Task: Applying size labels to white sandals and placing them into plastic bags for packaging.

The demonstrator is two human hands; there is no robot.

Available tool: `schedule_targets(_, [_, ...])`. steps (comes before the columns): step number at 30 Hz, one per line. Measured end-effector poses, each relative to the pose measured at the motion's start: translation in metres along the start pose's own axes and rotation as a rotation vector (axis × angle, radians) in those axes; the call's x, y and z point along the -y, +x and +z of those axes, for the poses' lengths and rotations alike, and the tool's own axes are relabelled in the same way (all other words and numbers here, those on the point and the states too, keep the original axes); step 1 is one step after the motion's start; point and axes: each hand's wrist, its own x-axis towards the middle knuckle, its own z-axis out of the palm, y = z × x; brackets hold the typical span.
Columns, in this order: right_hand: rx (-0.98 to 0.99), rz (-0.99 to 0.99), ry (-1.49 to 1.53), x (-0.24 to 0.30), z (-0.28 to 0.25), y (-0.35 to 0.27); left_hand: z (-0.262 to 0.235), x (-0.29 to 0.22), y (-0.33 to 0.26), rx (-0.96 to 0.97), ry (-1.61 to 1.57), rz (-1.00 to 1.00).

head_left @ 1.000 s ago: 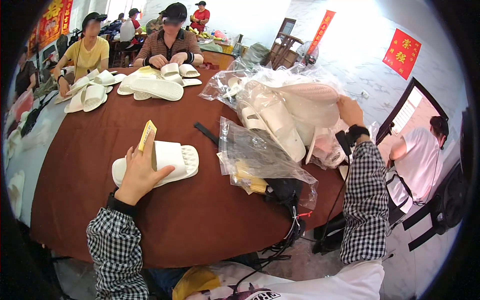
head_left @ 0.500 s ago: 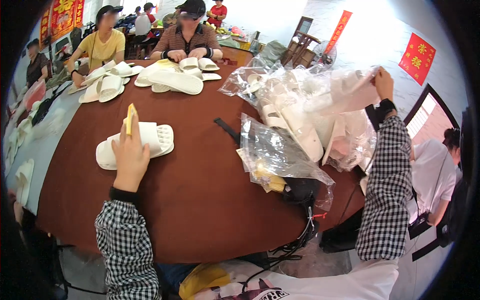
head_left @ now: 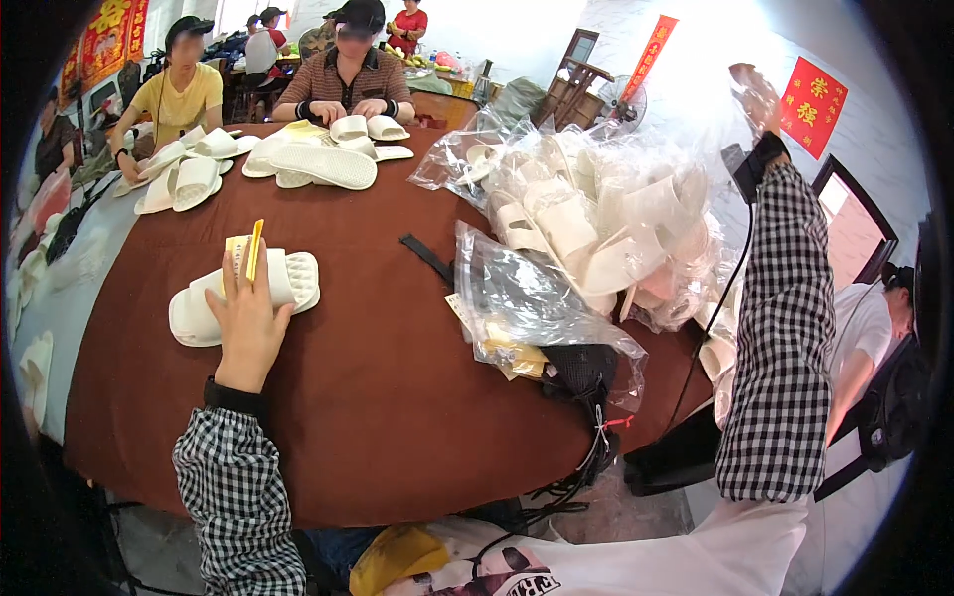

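My left hand (head_left: 248,333) rests on a white slipper (head_left: 195,310) on the brown tabletop. A yellow card (head_left: 254,253) stands up between its fingers, over the slipper's strap. My right hand (head_left: 759,102) is raised at the right, above a heap of white slippers (head_left: 571,219) in clear plastic. Motion smears its fingers, so whether it grips any film is unclear. A clear plastic bag (head_left: 522,288) lies in front of the heap. Beside it is a black mesh bundle (head_left: 578,372) with cords.
More white slippers (head_left: 323,167) lie at the far side of the brown table (head_left: 397,397). A co-worker in a striped shirt (head_left: 343,84) and another in a yellow shirt (head_left: 179,104) sit there. A person in white (head_left: 860,328) bends at the right.
My right hand has risen, away from the plastic film it was pinching above the heap. My left hand stays at the slipper with the yellow card. The whole view has shifted slightly.
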Motion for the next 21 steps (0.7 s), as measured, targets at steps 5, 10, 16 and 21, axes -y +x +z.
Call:
schedule_targets(5, [0.059, 0.624, 0.819, 0.022, 0.015, 0.001, 0.013, 0.007, 0.003, -0.032, 0.021, 0.026])
schedule_targets(10, [-0.018, -0.023, 0.215, 0.030, -0.009, 0.015, 0.020, 0.034, 0.014, -0.022, 0.030, 0.002])
schedule_targets(16, [0.230, 0.163, 1.116, 0.149, -0.012, -0.020, 0.021, 0.064, 0.010, -0.176, 0.072, -0.036])
schedule_targets(21, [0.639, 0.043, 1.003, 0.201, -0.032, -0.162, 0.031, 0.049, 0.011, -0.094, -0.001, -0.039])
